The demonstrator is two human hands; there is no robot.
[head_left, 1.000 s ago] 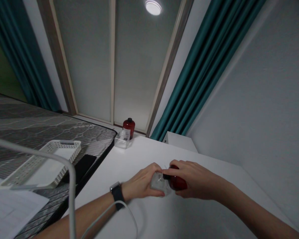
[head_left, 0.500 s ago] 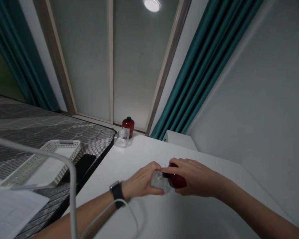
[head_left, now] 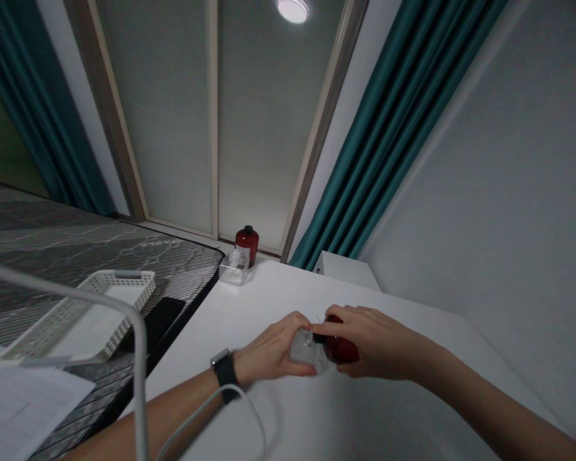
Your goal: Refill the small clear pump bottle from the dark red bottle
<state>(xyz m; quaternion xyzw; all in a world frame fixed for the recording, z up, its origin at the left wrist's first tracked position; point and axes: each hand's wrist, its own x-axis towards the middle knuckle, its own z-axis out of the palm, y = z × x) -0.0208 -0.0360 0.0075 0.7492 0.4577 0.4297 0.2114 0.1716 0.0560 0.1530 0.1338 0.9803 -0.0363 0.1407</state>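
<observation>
Hardly anything has shifted since half a second ago: both hands stay locked together at the same spot low over the smooth white tabletop. The left hand has its fingers curled tight around a small clear container, glossy and rounded at the corners, which shows just past its fingertips. The right hand is clamped over a round dark red bottle. Its thumb and forefinger pinch the bottle's black neck, which meets the clear container between the two sets of fingertips. A dark watch bands the left wrist, and a thin white cable loops just behind it. Well beyond the fingertips, at the table's far edge, stands a second red bottle with a black cap, touching a clear box. Far to the left of the left hand's knuckles, a white lattice basket lies on grey patterned fabric.
</observation>
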